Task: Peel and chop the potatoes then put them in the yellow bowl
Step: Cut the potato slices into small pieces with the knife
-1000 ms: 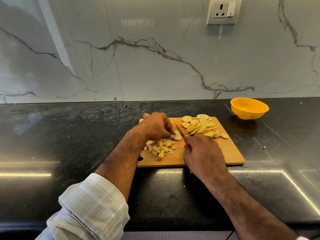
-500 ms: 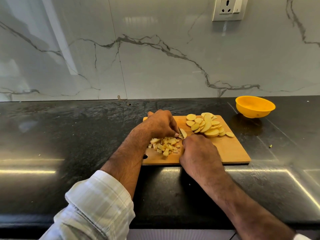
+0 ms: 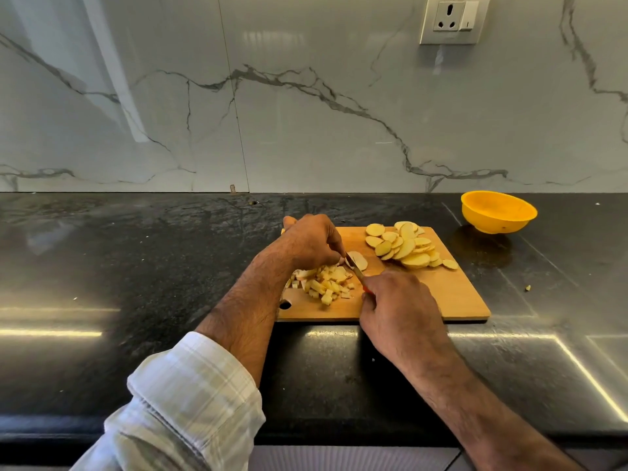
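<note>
- The yellow bowl [image 3: 498, 212] is sitting upright on the black counter [image 3: 136, 266], off past the far right corner of the wooden cutting board [image 3: 441, 297], and what I can see of its inside is showing only bare yellow wall.
- The board is carrying everything: a fanned heap of round potato slices [image 3: 406, 246] at its far right, and a pile of small potato cubes [image 3: 326, 283] at its near left.
- My left hand [image 3: 311, 241] is arching over the board's far left, fingers curled down and pinching a small stack of slices [image 3: 357, 259] right at the fingertips.
- That stack is lying between the cubes and the big heap, touching my left fingertips and just beyond my right knuckles.
- My right hand [image 3: 399, 311] is wrapping tight around the knife [image 3: 353, 265], fingers curled together over the red handle, only a sliver of red peeking out.
- The blade is angling away from me, its tip meeting the pinched stack beside my left fingertips.
- The cubes are lying just under my left wrist, right beside my right thumb.
- A tiny scrap [image 3: 527, 287] is lying on the counter to the right of the board.
</note>
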